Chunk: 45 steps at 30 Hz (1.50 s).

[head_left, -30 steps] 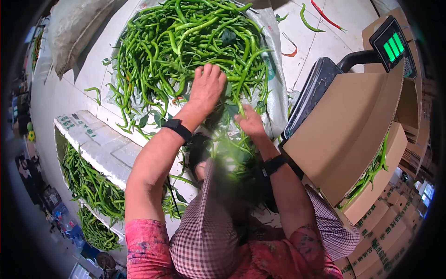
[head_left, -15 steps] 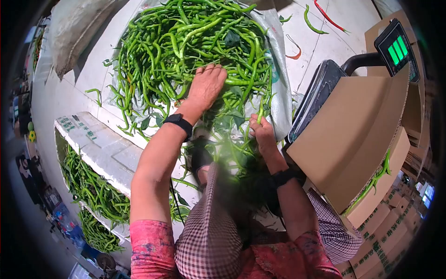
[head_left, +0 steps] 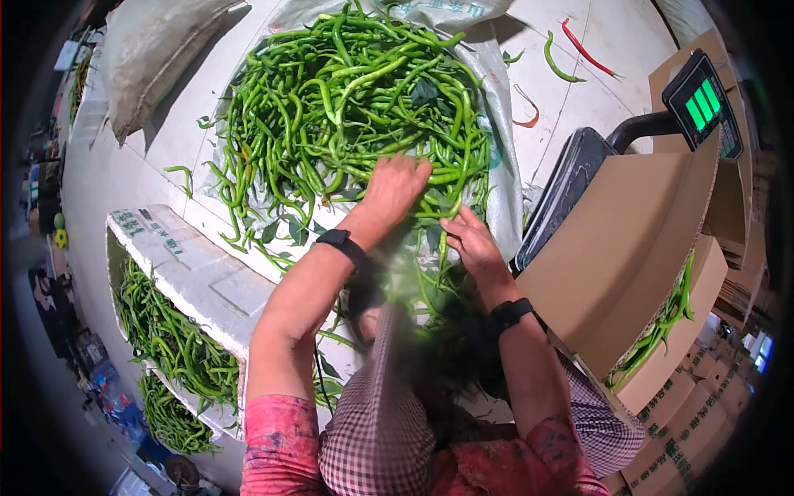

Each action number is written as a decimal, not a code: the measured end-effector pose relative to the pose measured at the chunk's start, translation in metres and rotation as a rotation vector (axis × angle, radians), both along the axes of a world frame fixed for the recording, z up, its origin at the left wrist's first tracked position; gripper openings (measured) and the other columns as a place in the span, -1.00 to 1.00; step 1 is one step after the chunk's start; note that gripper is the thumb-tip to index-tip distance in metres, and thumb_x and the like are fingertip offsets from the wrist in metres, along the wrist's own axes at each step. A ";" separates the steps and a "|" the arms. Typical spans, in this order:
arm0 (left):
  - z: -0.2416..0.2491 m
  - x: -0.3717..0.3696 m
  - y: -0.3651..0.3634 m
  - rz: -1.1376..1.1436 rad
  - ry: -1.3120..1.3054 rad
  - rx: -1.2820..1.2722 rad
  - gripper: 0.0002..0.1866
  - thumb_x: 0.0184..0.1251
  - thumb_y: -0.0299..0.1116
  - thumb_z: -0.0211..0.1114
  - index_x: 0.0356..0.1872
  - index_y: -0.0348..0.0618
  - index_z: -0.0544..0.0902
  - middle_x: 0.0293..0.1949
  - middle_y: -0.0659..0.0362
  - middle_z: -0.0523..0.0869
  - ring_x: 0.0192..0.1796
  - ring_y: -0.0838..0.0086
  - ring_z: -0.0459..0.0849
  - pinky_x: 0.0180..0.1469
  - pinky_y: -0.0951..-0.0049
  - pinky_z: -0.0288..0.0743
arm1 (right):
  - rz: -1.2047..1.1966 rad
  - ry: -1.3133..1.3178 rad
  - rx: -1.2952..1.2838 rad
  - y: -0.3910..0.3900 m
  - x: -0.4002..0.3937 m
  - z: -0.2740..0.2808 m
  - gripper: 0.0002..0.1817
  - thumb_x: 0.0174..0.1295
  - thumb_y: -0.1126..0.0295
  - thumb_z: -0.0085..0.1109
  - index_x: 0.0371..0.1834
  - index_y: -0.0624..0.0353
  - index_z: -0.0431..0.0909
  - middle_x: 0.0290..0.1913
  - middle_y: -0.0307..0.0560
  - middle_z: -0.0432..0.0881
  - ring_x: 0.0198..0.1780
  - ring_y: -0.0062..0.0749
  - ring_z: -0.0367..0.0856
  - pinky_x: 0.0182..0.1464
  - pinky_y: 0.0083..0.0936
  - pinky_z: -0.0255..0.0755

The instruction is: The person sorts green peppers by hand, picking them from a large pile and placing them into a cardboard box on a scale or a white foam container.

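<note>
A big heap of long green chili peppers (head_left: 331, 107) lies on a white woven plastic sack (head_left: 503, 124) on the floor. My left hand (head_left: 399, 188) is at the near edge of the heap, palm down, its fingers curled over some peppers and its fingertips hidden among them. To its right, my right hand (head_left: 478, 245) has its fingers stretched and slightly apart, close to a few peppers at the heap's lower right. It does not appear to grip any of them. Leaves and loose peppers below my hands are blurred.
A foam box (head_left: 194, 256) of green peppers stands at the left. At the right are an open cardboard box (head_left: 604, 256) with peppers along its far side and a scale with a lit green display (head_left: 703, 103). A red pepper (head_left: 589, 51) lies on the floor; a stuffed sack (head_left: 153, 62) sits upper left.
My left hand has drawn back toward me and to the right. My right hand's fingers have loosened from a green pepper and straightened. The view has shifted slightly.
</note>
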<state>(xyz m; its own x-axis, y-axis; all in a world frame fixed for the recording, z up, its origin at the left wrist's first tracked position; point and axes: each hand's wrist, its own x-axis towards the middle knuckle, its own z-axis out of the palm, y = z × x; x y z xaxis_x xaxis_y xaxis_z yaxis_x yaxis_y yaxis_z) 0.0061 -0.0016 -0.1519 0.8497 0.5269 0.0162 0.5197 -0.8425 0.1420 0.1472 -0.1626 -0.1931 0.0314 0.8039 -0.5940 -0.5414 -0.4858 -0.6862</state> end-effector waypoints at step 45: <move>0.041 -0.072 -0.074 0.646 -1.219 -2.131 -0.38 0.35 -0.28 0.29 0.35 -0.33 0.32 -0.08 -0.05 0.64 -0.15 0.32 0.64 -0.03 0.28 0.59 | -0.051 -1.109 0.034 -0.018 -0.001 0.071 -0.44 0.34 0.32 0.13 0.31 0.44 0.30 0.10 0.15 0.59 0.15 -0.18 0.54 0.24 -0.38 0.34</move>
